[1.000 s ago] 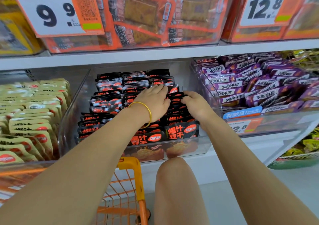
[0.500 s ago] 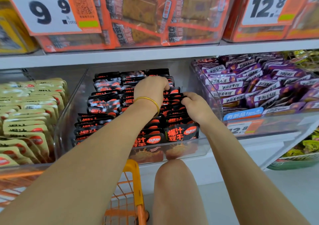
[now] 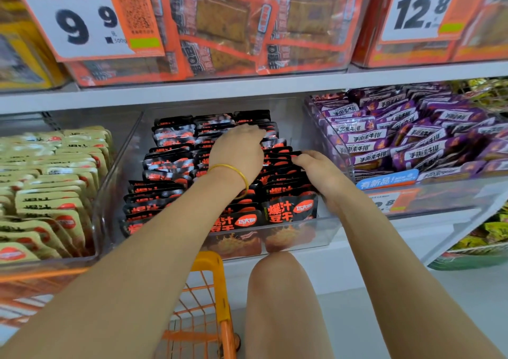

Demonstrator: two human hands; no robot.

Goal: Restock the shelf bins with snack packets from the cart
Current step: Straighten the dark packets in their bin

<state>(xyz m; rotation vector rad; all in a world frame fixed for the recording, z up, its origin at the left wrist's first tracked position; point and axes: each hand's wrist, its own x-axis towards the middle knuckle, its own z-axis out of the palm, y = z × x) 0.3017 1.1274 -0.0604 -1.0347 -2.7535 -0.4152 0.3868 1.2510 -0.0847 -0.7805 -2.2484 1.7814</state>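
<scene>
A clear shelf bin (image 3: 328,228) holds upright rows of black-and-red snack packets (image 3: 167,163). Both my hands are inside it. My left hand (image 3: 237,149), with a yellow bangle on the wrist, lies palm down far back in the bin, fingers curled over the tops of packets in the middle row. My right hand (image 3: 316,170) is at the right row, its fingertips pinched on the packets' top edges beside the bin's right wall. The orange cart (image 3: 210,287) stands below the shelf by my knee; its contents are hidden by my left arm.
To the left is a bin of beige-green packets (image 3: 49,193), to the right a bin of purple packets (image 3: 406,138) behind a blue label. The upper shelf carries orange packs and price tags 9.9 (image 3: 82,20) and 12.8 (image 3: 417,9). My knee (image 3: 277,290) is next to the cart.
My left hand has slid farther back along the packet rows. My right hand has stayed at the right row, with only a small shift.
</scene>
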